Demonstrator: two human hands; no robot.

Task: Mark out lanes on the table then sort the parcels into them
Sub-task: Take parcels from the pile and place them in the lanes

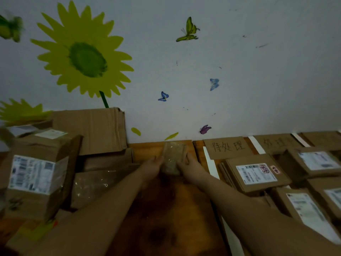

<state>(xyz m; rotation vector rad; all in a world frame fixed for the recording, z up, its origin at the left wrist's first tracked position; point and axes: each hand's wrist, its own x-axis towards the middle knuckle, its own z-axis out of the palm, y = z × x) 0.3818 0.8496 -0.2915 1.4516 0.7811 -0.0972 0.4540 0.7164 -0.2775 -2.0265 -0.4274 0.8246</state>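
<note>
the taped parcel (172,157) points to 12 o'clock, curled fingers clasping it: left hand (152,168) at 9, right hand (191,168) at 3.

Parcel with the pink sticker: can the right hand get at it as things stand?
Probably not yet: the right hand grips the taped parcel with the left hand. Freed, likely yes; the pink-sticker parcel lies uncovered beside its forearm.

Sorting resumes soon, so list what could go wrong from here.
The parcel, held between the left hand and right hand, looks tape-wrapped and slick; it might slip.
The piled boxes at left sit unevenly and could topple if nudged.
The right forearm passes close to the white strip and may shift it.
</note>
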